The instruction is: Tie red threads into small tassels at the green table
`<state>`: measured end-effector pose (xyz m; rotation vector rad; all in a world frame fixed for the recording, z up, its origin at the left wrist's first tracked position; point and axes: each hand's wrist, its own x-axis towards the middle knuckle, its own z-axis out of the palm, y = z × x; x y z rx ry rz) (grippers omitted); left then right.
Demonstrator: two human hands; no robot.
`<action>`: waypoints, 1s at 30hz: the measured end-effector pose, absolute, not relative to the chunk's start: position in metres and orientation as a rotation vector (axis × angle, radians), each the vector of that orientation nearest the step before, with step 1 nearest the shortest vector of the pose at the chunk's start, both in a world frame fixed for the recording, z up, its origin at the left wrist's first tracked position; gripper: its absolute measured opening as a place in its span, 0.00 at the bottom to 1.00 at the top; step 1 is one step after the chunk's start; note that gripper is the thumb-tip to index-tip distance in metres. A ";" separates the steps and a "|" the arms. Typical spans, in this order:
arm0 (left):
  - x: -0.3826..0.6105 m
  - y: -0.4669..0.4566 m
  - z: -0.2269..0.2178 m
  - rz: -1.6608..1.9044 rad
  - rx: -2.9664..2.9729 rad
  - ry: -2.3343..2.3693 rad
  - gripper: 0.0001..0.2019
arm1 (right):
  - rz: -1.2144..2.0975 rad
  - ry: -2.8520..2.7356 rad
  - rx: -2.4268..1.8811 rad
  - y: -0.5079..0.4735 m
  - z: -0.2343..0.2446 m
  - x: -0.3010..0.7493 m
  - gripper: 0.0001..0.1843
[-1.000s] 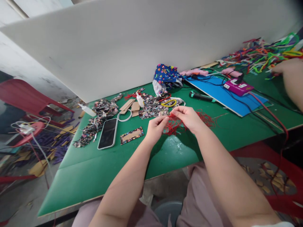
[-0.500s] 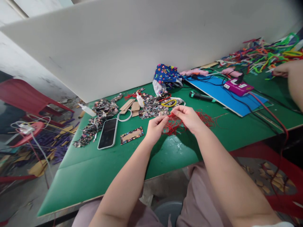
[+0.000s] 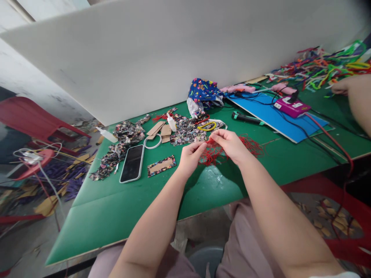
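Observation:
My left hand (image 3: 191, 156) and my right hand (image 3: 228, 144) are close together over the table, thumbs and fingertips pinched. Between them runs a short length of red string, one end in each pinch. A loose tangle of red string (image 3: 213, 155) spreads on the table under and to the right of my hands. Just beyond lie yellow-handled scissors (image 3: 207, 126) on floral fabric scraps (image 3: 185, 135). To the left is a small card piece edged with floral fabric (image 3: 161, 166).
A phone (image 3: 131, 164), a white ring (image 3: 152, 141), cardboard pieces (image 3: 165, 131) and glue bottles (image 3: 106, 134) lie left on the green table (image 3: 116, 216). Rightward are a cutter (image 3: 247, 118), a blue board (image 3: 269, 112), a purple power strip (image 3: 291, 107) with cables, and another person's hand (image 3: 342, 85) by colourful strips.
My hands and the string have hardly moved. The other person's hand at the far right has shifted slightly to the left.

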<state>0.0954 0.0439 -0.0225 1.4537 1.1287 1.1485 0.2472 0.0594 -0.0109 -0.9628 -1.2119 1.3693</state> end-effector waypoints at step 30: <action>0.097 0.042 -0.022 1.140 1.404 1.086 0.17 | 1.295 -1.252 -0.952 0.056 -0.006 0.243 0.05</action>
